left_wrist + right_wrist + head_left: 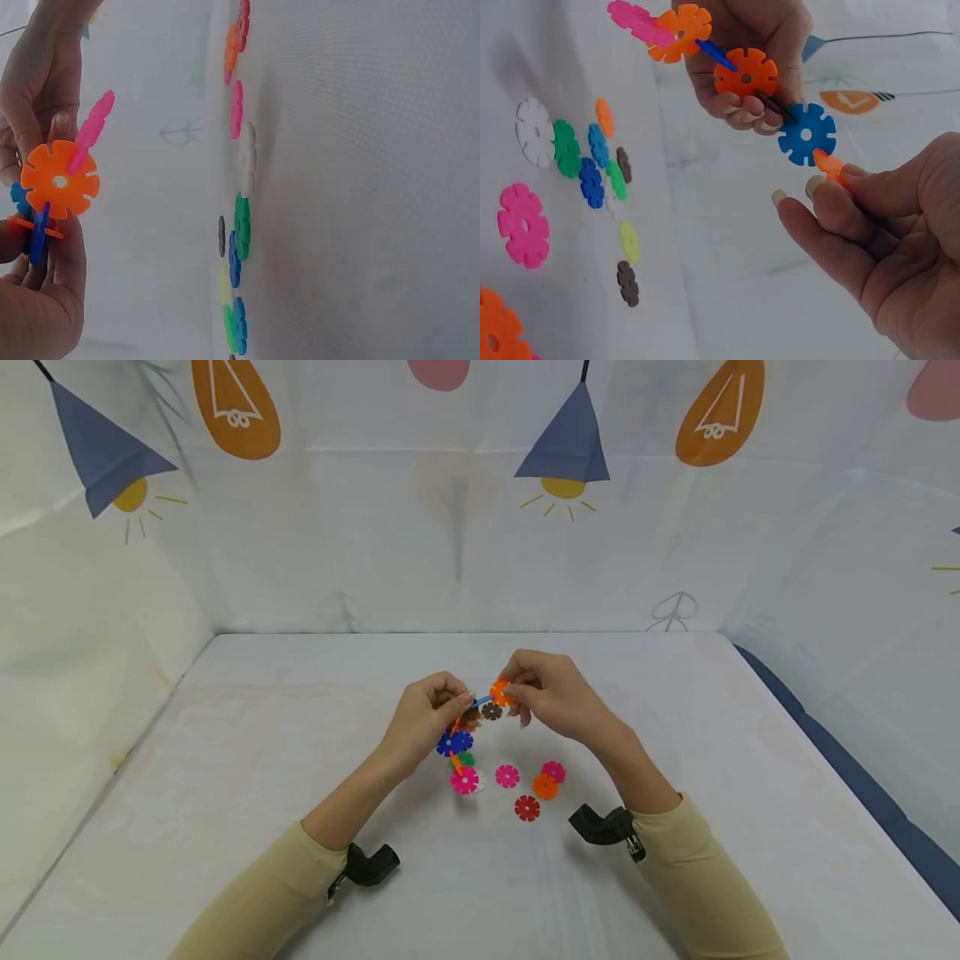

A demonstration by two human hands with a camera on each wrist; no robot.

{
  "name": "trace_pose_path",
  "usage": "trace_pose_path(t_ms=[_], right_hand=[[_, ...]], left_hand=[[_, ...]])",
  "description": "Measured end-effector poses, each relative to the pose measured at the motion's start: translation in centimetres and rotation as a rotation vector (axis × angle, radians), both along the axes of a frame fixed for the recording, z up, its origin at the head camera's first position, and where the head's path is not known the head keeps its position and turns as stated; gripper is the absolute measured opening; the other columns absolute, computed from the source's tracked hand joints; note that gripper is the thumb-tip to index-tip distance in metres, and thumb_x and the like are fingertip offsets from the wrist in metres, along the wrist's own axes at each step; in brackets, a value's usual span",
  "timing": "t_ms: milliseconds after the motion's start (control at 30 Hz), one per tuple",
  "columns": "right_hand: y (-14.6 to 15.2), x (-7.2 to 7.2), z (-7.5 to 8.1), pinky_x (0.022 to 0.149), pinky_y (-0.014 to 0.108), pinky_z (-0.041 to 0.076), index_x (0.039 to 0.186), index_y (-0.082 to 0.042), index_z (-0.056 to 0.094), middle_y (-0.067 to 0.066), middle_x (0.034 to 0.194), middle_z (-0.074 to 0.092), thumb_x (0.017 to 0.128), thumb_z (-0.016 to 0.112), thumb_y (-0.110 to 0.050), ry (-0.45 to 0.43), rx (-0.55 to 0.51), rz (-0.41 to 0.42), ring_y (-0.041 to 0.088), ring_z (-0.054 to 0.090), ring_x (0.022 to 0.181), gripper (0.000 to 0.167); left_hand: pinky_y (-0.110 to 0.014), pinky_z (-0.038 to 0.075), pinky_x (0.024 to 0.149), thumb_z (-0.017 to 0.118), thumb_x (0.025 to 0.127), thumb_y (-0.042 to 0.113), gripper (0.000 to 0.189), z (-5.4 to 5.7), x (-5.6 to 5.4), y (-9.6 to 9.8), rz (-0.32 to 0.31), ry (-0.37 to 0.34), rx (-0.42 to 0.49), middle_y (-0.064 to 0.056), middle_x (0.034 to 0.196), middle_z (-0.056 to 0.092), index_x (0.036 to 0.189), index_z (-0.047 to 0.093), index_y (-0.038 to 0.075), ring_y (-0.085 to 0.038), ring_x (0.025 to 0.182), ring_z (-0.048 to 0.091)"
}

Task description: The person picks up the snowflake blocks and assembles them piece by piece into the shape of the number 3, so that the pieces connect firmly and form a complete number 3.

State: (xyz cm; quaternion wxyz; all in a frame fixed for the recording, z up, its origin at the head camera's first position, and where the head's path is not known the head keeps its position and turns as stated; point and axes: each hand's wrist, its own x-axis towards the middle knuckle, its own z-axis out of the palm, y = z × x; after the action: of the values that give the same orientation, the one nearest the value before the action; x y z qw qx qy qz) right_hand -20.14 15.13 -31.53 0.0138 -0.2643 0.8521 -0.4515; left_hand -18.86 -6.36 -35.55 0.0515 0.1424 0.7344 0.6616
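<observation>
My left hand [423, 722] holds a chain of slotted plastic snowflake discs by its middle, above the table. From its loose end, the chain runs pink disc [634, 19], orange disc [694, 24], dark blue disc [716, 55], a second orange disc [735, 69], brown disc [775, 106] and light blue disc [819, 127]. Thumb and finger of my right hand [558, 693] pinch another orange disc [828, 166], which meets the light blue disc's edge. The left fingers partly cover the chain's middle in the head view.
Loose discs lie on the white table [300, 877] below my hands: a red disc [527, 802], an orange disc [545, 792], a pink disc [507, 782], a white disc [535, 142], a green disc [565, 148], and several others. A white printed curtain [375, 543] stands behind.
</observation>
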Motion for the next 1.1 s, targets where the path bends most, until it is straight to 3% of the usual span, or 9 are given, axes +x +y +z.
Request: trace_pose_path(t_ms=[267,600,867,1100], right_hand=[[-0.6,0.2,-0.2,0.056,0.032,0.057,0.096,-0.006,0.064,0.016,0.083,0.07,0.097,0.059,-0.001,0.02,-0.01,-0.005,0.022,0.061,0.057,0.008],[-1.0,0.4,-0.7,0.055,0.028,0.056,0.091,-0.007,0.062,0.014,0.081,0.07,0.096,0.06,0.0,0.138,0.038,0.0,0.015,0.059,0.054,0.008],[-1.4,0.3,-1.1,0.054,0.027,0.055,0.09,-0.007,0.06,0.008,0.079,0.069,0.095,0.061,0.001,0.193,0.022,0.019,0.015,0.059,0.054,0.009],[-1.1,0.0,-1.2,0.056,0.03,0.057,0.094,-0.004,0.062,0.012,0.08,0.069,0.095,0.061,0.0,0.16,0.027,0.007,0.015,0.058,0.054,0.004]], left_hand=[[-0.032,0.061,0.072,0.057,0.101,0.014,0.014,0.1,0.1,-0.2,0.053,0.09,-0.112,-0.014,0.085,0.071,0.093,0.062,0.003,-0.021,0.074,0.07],[-0.045,0.061,0.074,0.059,0.1,0.013,0.014,-0.2,0.2,0.0,0.071,0.096,-0.133,-0.014,0.083,0.071,0.09,0.062,0.003,-0.021,0.07,0.069],[-0.032,0.062,0.07,0.06,0.099,0.012,0.014,-0.1,0.1,-0.2,0.07,0.102,-0.124,-0.015,0.083,0.072,0.09,0.062,0.001,-0.023,0.071,0.071],[-0.029,0.061,0.071,0.06,0.099,0.014,0.015,-0.2,0.0,-0.1,0.062,0.1,-0.12,-0.014,0.083,0.072,0.091,0.061,0.002,-0.022,0.072,0.071]])
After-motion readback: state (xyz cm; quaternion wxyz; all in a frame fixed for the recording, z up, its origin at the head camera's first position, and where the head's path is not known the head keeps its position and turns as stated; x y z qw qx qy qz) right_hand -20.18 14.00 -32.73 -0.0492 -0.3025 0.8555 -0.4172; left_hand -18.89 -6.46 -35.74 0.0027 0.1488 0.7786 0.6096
